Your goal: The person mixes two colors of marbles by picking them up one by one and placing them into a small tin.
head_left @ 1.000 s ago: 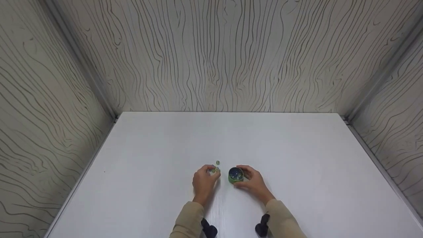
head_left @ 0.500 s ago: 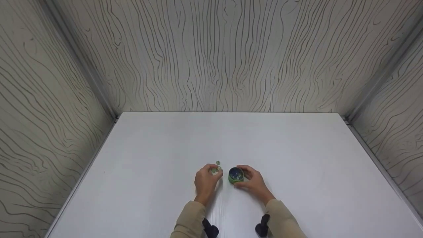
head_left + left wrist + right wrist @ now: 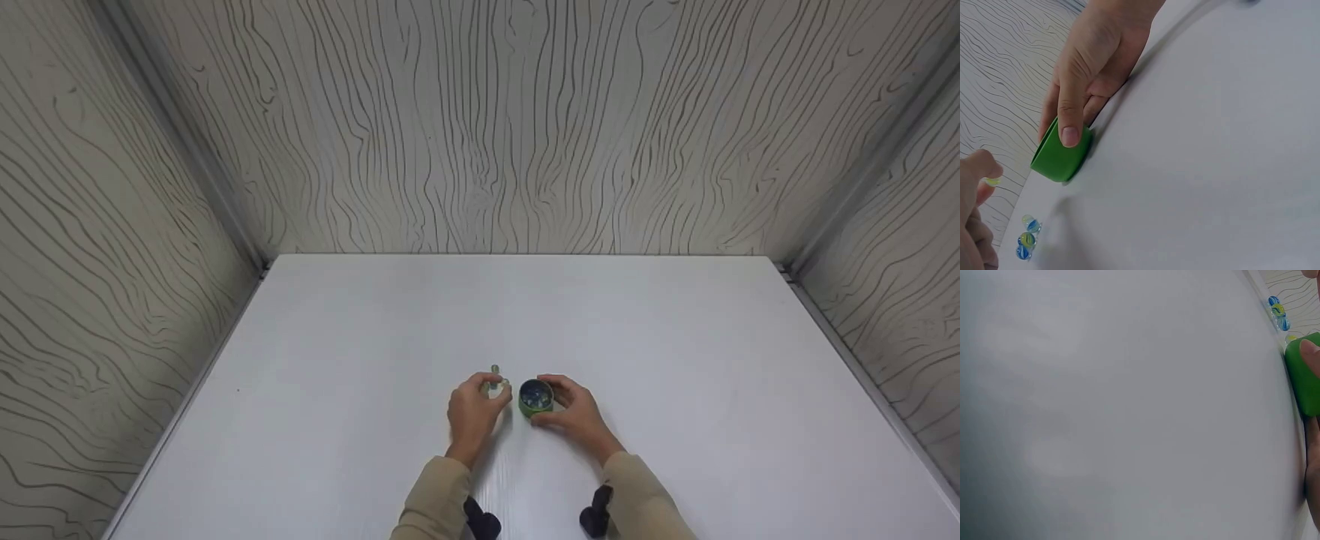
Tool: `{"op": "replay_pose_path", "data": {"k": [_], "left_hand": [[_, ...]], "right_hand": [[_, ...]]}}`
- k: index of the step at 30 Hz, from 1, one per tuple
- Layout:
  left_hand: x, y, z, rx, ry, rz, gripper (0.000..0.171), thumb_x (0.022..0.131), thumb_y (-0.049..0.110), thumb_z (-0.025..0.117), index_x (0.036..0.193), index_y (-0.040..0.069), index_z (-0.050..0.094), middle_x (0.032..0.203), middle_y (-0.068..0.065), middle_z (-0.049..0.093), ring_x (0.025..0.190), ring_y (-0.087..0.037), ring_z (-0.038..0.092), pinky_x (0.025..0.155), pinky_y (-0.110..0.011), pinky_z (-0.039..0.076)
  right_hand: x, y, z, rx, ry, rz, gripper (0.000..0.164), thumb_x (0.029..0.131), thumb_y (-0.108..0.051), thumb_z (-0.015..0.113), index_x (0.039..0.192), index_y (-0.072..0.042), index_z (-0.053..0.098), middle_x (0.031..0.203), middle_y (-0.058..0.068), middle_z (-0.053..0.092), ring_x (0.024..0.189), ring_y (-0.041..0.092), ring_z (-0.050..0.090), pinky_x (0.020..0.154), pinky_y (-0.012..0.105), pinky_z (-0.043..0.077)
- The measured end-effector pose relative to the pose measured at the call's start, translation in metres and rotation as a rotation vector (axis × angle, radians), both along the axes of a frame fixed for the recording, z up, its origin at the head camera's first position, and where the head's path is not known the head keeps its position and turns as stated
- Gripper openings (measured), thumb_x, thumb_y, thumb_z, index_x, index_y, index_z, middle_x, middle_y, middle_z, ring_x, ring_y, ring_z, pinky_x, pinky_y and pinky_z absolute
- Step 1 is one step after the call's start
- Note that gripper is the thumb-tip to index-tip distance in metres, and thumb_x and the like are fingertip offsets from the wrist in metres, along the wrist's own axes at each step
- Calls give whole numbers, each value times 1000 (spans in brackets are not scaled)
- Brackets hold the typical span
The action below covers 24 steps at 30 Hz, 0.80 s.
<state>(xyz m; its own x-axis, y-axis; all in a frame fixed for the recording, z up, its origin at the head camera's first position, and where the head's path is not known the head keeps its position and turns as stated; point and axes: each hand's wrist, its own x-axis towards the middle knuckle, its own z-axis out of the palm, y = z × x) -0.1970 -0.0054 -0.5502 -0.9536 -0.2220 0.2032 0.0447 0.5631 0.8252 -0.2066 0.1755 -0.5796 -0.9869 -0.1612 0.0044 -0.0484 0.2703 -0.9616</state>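
My right hand (image 3: 577,412) grips a small green cup (image 3: 1061,157) that stands on the white table, thumb on the near side and fingers round the far side. Glass marbles (image 3: 535,399) show inside its dark interior in the head view. My left hand (image 3: 474,409) is raised just left of the cup, thumb and forefinger pinching a clear marble with a yellow swirl (image 3: 992,181). Under and beyond it, a few loose glass marbles (image 3: 1026,240) with blue and yellow swirls lie on the table, partly hidden by the left hand in the head view.
The white table (image 3: 637,322) reaches back to a wood-grain-patterned wall (image 3: 480,135). Similar panels stand at left and right. A dark wrist mount (image 3: 484,521) hangs by the left sleeve and another dark mount (image 3: 595,517) by the right sleeve.
The left hand has moved a little to the right, toward the cup, with the pinched marble. The right hand and the cup have stayed in place.
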Motion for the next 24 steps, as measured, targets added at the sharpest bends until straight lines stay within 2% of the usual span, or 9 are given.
{"op": "replay_pose_path", "data": {"k": [2,4,7,10,12,16,18,21,24], "left_hand": [[0,1,0,3,-2,-10,13,75,20,76,86,14,73,90,-6,76,68,-9,59,67,-26,51],[-1,1,0,9,-14,-23,14,75,20,76,87,14,73,79,-4,74,59,-5,50,59,-22,45],[-1,2,2,18,-29,-44,14,75,19,76,88,13,73,61,4,58,50,-3,33,50,-18,32],[-2,3,5,19,-39,-60,15,75,18,76,88,11,73,56,8,42,49,-2,29,48,-17,26],[-2,3,6,10,-38,-66,15,75,18,76,88,11,73,57,7,46,50,-2,30,49,-17,27],[-2,5,6,-4,-25,-68,14,74,16,76,87,12,73,71,-3,68,52,-2,32,51,-17,30],[-2,6,6,-13,-15,-71,13,74,16,76,86,13,73,71,-3,68,51,-1,30,51,-17,28],[-2,8,5,-22,-8,-75,12,74,15,77,85,13,73,59,4,53,49,1,25,49,-16,24],[-2,10,5,-31,-3,-79,12,74,15,77,86,14,73,58,10,36,49,1,23,48,-16,21]], "right_hand": [[1,0,1,5,8,-2,70,67,-12,85,129,0,55,136,22,56,133,38,49,109,39,40],[1,0,1,12,15,-3,69,67,-12,85,129,0,55,136,22,56,132,38,49,108,39,41],[2,0,1,10,16,-4,68,68,-12,85,129,0,55,135,22,57,132,38,49,109,41,40],[2,0,1,-4,7,-2,67,69,-12,84,129,0,55,135,21,57,133,38,49,110,42,38],[2,0,1,-13,4,-4,67,70,-11,84,129,0,55,135,21,57,133,37,49,111,42,37],[1,0,0,-12,15,0,66,70,-11,84,128,0,55,134,21,58,133,37,49,111,42,37],[1,0,0,-8,22,3,65,70,-11,83,128,0,55,134,21,58,132,38,49,111,42,38],[1,0,-1,-7,28,7,64,71,-10,83,128,1,55,134,22,58,132,38,49,110,42,39],[1,1,0,-7,41,15,63,72,-8,82,128,2,54,134,23,58,132,39,49,109,41,40]]}}
